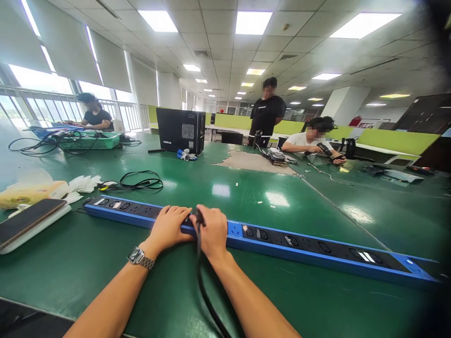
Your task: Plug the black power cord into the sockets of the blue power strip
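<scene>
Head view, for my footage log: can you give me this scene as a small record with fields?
left hand: clasping blue power strip
right hand: holding black cable at the strip; its end mostly hidden by fingers
left wrist: metal-band watch
surface: green tabletop
farther back: black computer case, green basket
other people: three, two seated, one standing

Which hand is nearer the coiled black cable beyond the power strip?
Left. The coiled black cable lies beyond the left hand, to its left; the right hand is farther right, holding a black cord.
</scene>
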### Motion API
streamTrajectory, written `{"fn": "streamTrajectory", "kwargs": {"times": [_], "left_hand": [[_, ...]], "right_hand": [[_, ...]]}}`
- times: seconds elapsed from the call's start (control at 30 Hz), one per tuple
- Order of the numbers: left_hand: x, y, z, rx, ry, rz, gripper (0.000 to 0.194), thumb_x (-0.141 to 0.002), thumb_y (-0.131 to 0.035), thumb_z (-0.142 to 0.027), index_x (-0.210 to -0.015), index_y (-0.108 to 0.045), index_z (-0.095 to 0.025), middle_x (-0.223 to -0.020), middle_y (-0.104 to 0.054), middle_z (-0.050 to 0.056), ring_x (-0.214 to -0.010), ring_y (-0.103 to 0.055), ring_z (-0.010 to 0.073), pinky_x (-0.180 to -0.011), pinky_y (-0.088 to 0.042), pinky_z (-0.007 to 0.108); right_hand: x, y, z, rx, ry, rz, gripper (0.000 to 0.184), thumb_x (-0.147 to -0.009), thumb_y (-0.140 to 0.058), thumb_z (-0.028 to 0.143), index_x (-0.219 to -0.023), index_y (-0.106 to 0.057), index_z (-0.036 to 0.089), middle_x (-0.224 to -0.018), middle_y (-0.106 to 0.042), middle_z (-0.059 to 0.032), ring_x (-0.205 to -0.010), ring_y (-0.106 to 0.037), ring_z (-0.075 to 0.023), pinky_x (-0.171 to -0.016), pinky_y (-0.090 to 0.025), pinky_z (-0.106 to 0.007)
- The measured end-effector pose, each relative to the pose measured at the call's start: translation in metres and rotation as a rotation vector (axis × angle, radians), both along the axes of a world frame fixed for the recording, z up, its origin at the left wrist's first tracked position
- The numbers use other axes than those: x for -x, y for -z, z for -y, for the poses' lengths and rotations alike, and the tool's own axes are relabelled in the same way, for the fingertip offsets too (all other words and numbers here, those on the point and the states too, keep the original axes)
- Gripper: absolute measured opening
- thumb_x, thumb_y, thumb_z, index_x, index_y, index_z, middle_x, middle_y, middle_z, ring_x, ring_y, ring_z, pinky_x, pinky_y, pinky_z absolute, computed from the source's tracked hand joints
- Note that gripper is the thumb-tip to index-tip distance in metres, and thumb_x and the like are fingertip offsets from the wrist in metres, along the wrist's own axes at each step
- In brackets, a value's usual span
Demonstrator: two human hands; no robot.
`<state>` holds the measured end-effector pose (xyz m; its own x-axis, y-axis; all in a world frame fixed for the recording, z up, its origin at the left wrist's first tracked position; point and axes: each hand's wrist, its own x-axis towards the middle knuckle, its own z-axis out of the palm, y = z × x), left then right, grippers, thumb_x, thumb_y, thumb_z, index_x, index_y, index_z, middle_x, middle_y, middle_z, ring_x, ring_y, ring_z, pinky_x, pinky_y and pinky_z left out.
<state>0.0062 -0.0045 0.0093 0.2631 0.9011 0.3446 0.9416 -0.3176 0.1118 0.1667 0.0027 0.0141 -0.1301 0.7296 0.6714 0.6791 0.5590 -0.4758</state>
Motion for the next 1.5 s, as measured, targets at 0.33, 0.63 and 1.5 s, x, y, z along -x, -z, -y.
{"fn": "streamTrajectory", "kwargs": {"times": [0.33,0.63,1.5], "left_hand": [[0.002,0.001,-0.003,0.043,-0.018,-0.017,0.074,-0.069,-0.071,-0.059,-0.133,-0.053,-0.026,-0.134,-0.060,0.008,-0.122,-0.052,0.0306,-0.110,-0.027,0.050],[0.003,0.002,-0.004,0.022,-0.006,-0.003,0.072,-0.071,-0.068,-0.059,-0.133,-0.053,-0.025,-0.133,-0.060,0.009,-0.123,-0.052,0.0312,-0.109,-0.028,0.050],[-0.243,-0.003,-0.001,0.007,0.424,0.241,0.027,-0.092,-0.047,-0.020,-0.117,-0.057,-0.021,-0.094,-0.067,0.008,-0.095,-0.059,0.0244,-0.085,-0.049,0.041]], "right_hand": [[-0.160,-0.010,-0.003,0.009,0.248,-0.221,0.042,-0.082,-0.054,0.054,-0.104,-0.066,0.020,-0.100,-0.071,-0.0079,-0.090,-0.065,-0.0231,-0.086,-0.048,-0.037],[-0.218,0.015,0.018,0.196,0.198,-0.015,0.039,-0.085,-0.048,0.052,-0.103,-0.065,0.021,-0.097,-0.071,-0.0076,-0.088,-0.065,-0.0231,-0.084,-0.049,-0.036],[-0.240,0.062,0.014,0.093,0.453,0.475,0.047,-0.077,-0.055,0.042,-0.121,-0.053,0.024,-0.132,-0.059,-0.0082,-0.124,-0.049,-0.0287,-0.102,-0.034,-0.048]]}}
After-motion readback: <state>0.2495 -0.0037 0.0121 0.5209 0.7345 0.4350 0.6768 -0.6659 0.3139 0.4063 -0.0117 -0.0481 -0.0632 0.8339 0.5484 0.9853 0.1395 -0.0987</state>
